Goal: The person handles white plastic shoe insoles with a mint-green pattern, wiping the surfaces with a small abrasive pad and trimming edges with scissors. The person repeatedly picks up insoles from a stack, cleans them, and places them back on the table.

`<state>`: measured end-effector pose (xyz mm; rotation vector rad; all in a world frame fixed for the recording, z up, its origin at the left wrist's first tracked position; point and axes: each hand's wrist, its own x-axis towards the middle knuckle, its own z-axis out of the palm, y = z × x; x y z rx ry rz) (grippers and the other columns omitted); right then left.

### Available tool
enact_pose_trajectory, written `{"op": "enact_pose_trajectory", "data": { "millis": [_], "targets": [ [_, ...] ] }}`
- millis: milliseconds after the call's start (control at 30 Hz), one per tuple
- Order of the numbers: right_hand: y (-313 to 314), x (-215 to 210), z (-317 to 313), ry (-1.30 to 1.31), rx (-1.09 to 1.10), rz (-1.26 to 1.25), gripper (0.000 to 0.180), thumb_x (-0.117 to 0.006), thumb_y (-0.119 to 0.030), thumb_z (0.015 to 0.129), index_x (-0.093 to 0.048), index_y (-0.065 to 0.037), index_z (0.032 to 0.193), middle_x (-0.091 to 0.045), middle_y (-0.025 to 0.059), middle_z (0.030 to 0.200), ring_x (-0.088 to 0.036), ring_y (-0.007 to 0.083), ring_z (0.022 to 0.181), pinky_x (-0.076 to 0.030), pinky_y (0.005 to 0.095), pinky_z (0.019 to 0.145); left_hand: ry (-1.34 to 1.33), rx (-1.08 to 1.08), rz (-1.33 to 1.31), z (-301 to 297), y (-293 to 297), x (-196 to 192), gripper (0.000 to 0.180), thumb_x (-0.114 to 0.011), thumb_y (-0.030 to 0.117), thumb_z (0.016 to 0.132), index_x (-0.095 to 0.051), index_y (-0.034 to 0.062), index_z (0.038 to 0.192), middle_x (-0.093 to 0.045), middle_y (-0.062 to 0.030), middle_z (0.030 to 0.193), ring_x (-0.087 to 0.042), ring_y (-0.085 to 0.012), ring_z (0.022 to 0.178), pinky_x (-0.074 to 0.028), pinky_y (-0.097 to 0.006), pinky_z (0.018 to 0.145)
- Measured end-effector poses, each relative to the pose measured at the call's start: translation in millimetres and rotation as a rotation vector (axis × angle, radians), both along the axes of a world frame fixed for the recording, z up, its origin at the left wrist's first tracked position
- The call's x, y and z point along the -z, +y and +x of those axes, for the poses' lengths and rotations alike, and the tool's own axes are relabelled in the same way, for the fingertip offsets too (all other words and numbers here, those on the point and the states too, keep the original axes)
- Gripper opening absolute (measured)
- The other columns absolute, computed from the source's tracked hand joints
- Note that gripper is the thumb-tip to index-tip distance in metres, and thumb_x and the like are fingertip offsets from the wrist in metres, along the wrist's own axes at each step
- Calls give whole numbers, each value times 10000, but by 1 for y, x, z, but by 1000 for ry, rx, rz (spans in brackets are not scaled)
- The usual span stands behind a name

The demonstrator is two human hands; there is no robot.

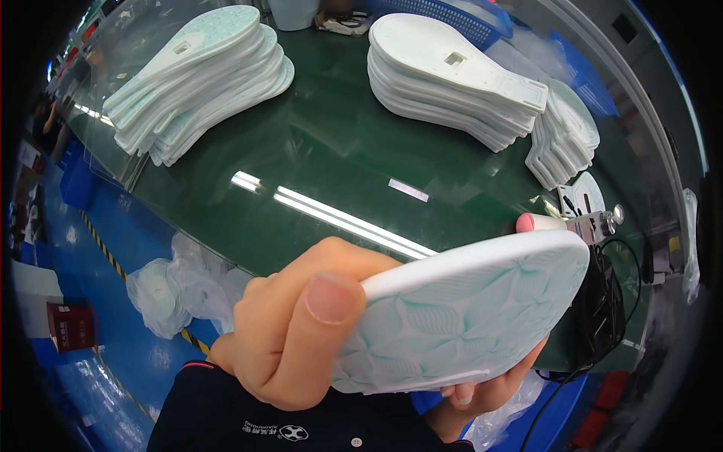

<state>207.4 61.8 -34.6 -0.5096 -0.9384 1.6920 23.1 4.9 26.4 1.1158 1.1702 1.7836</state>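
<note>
Close in front of me is a rounded white plastic panel (pixel 467 309), tilted, with a wavy pale-teal pattern on the side that shows. My left hand (pixel 297 324) grips its left edge, thumb on the patterned face and fingers bent behind the rim. At the lower right edge, my right hand (pixel 493 388) holds it from underneath; most of that hand is hidden by the panel. Beyond it, a stack of paddle-shaped white panels (pixel 444 68) stands on the green table (pixel 316 143). Another stack of patterned panels (pixel 203 83) is at the far left.
A smaller panel stack (pixel 565 135) stands at the right, near a metal-knobbed device (pixel 591 224) with a pink-ended part. A black bag (pixel 602 309) and cable lie along the right edge. Blue baskets (pixel 474 22) are behind. Clear plastic bags (pixel 162 297) sit low at left.
</note>
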Motion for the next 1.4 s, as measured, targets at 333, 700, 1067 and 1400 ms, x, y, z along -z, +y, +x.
{"op": "enact_pose_trajectory", "data": {
  "millis": [333,700,1067,1400],
  "targets": [
    [1,-1,-6,150,-63,-222,501,-204,-349,940,-126,-76,1354,-371,217,1261,-547,327,948,-468,458,796,-121,67,-65,-2,5,12,369,-439,213,876,-409,-56,1127,-523,-166,1051,-556,-209,899,-470,-316,732],
    [49,19,16,-781,167,87,302,-447,-175,906,-517,3,1139,-573,62,886,-534,139,783,-418,272,734,-360,-42,-247,-4,6,30,468,-448,219,860,-359,-56,1228,-482,-173,1155,-527,-249,1009,-452,-346,817],
    [91,60,58,-1141,548,287,146,-619,-74,775,-519,-12,861,-504,38,817,-461,116,722,-393,249,657,-366,214,-232,-1,-3,10,438,-442,174,882,-355,-123,1192,-554,-229,1016,-603,-267,836,-532,-351,648],
    [24,-42,12,-200,541,433,224,-530,-53,814,-414,-25,1003,-441,53,686,-447,100,573,-308,204,385,-317,166,-174,3,-13,16,309,-497,72,858,-446,-120,1096,-556,-245,966,-606,-249,799,-533,-334,625]
  ]
}}
